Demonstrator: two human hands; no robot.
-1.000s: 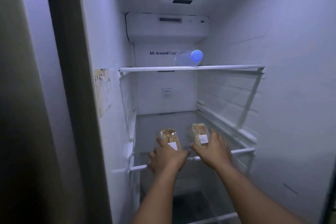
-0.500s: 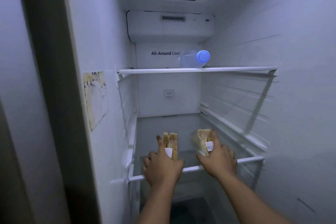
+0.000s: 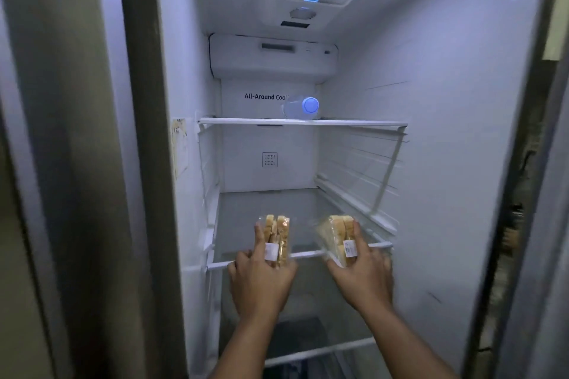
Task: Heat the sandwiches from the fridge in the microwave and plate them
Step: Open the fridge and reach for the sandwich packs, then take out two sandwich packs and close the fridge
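Note:
I look into an open fridge. My left hand (image 3: pixel 261 280) grips a wrapped sandwich (image 3: pixel 277 234) with a white label, held upright just above the front rail of the middle glass shelf (image 3: pixel 261 209). A second wrapped sandwich (image 3: pixel 338 234), tilted to the left and also labelled, is gripped by my right hand (image 3: pixel 361 274) over the same rail. Both sandwiches are lifted off the glass.
A clear bottle with a blue cap (image 3: pixel 303 107) lies on the upper shelf (image 3: pixel 354 123). The fridge walls close in left and right, with a dark door frame (image 3: pixel 147 163) at the left. A lower shelf rail (image 3: pixel 320 351) runs under my forearms.
Both hands have closed round the sandwiches, lifted them off the shelf and drawn them toward the front rail. The right sandwich has tilted.

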